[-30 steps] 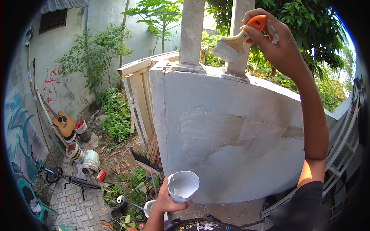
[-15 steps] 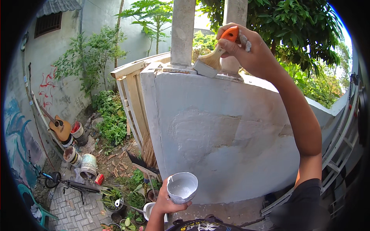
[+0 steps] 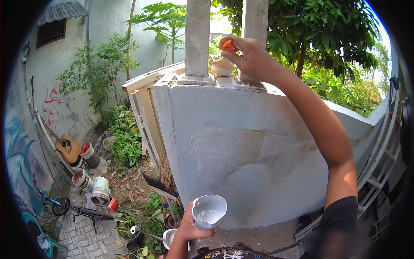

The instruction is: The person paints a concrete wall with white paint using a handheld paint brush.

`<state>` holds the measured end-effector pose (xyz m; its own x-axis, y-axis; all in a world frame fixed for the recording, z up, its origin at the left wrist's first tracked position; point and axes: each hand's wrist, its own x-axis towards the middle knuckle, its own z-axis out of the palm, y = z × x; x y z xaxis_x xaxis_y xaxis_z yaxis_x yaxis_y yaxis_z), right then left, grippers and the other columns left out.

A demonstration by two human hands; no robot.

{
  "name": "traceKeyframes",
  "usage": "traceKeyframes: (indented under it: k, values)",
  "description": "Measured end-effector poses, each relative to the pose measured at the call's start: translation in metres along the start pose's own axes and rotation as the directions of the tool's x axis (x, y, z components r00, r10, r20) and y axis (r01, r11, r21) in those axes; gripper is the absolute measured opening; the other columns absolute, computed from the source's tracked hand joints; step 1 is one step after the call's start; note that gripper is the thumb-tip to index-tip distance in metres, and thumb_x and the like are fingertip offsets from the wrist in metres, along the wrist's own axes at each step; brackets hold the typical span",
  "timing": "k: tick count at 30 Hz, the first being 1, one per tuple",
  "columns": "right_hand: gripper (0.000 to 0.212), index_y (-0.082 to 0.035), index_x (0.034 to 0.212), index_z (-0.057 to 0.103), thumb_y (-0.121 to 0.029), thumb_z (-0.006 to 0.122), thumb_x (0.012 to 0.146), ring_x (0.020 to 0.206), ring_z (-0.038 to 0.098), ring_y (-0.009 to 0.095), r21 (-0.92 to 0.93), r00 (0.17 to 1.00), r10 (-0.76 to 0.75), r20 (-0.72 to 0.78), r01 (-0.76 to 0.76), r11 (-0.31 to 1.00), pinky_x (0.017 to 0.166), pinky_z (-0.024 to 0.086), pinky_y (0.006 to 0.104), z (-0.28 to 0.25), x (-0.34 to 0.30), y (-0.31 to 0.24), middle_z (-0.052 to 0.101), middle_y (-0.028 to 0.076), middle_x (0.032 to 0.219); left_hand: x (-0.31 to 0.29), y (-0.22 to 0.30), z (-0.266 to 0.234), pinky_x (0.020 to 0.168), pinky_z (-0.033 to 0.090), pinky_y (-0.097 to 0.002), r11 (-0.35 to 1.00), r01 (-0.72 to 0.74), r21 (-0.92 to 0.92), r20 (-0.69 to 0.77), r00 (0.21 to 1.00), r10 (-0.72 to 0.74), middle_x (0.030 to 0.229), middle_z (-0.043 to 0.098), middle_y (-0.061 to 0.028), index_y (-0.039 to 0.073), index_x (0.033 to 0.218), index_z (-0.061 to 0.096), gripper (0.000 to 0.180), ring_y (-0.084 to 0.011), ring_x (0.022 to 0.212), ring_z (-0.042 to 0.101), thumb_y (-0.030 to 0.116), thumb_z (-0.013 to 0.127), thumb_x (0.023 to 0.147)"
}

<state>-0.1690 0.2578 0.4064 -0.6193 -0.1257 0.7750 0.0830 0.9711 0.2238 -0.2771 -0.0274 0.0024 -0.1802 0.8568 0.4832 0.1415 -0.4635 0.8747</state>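
Note:
My right hand (image 3: 249, 58) is closed around the orange handle of a wide paintbrush (image 3: 223, 67). Its pale bristles, whitened at the tip, are at the top of a light grey wall (image 3: 207, 112), between two concrete posts; whether they touch is hard to tell. Low in front of the wall, my left hand (image 3: 192, 226) grips a paint-smeared cup (image 3: 210, 211) from its side and underneath. Whitish paint coats the inside of this cup, and its rim is uneven. Rougher, darker patches show on the wall's face.
Concrete posts (image 3: 197, 39) rise from the wall top. A ladder (image 3: 379, 177) leans at the right. Brooms (image 3: 166, 172) stand by the wall's left edge. Potted plants (image 3: 127, 226), buckets (image 3: 100, 190), a guitar (image 3: 68, 149) and a bicycle (image 3: 82, 210) are at the left.
My right hand has carried the brush left and back, from the wall's front top edge to between the posts. My left hand and the cup have shifted slightly right in view.

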Motion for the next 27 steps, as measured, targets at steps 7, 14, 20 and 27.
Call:
traceKeyframes:
  k: [7,14,20,27]
  values:
    - [0.028,-0.007,0.118,0.068,-0.031,0.068,0.104,0.083,0.066,0.027,0.081,0.942,0.181,0.283,-0.211,0.974,0.079,0.051,0.0421,-0.038,0.003,-0.006,0.072,0.014,0.091,0.002,0.008,-0.007,0.105,0.049,-0.0391,1.000,-0.016,0.002,-0.035,0.999,0.016,0.130,0.065,-0.0134,-0.001,0.144,0.045,0.103,-0.0237,0.121,0.064,0.022,0.096,0.059]
    - [0.025,-0.005,0.121,0.067,-0.024,0.068,0.104,0.091,0.069,0.021,0.051,0.915,0.006,0.403,-0.029,0.998,0.088,0.055,0.0366,-0.073,0.020,-0.039,0.073,0.010,0.099,0.014,0.020,-0.013,0.106,0.048,-0.0402,0.998,0.005,0.062,-0.024,1.000,-0.004,0.130,0.065,-0.0144,-0.002,0.144,0.045,0.103,-0.0246,0.122,0.063,0.022,0.096,0.059]
    - [0.025,-0.003,0.119,0.067,-0.021,0.069,0.103,0.090,0.070,0.025,0.054,0.944,-0.055,0.326,0.040,0.998,0.087,0.055,0.0380,-0.096,0.051,-0.025,0.074,0.010,0.098,0.036,0.025,0.001,0.107,0.048,-0.0408,1.000,0.018,0.016,-0.064,0.998,-0.017,0.131,0.063,-0.0148,-0.002,0.143,0.044,0.102,-0.0248,0.123,0.062,0.021,0.096,0.059]
    - [0.017,-0.006,0.112,0.066,-0.020,0.067,0.102,0.088,0.068,0.031,0.049,0.829,-0.083,0.553,0.067,0.997,0.080,0.052,0.0442,-0.040,0.054,-0.004,0.071,0.013,0.092,0.047,0.047,0.007,0.107,0.047,-0.0400,0.999,0.004,0.039,-0.052,0.999,-0.002,0.130,0.063,-0.0138,-0.001,0.141,0.045,0.098,-0.0242,0.122,0.062,0.020,0.095,0.060]
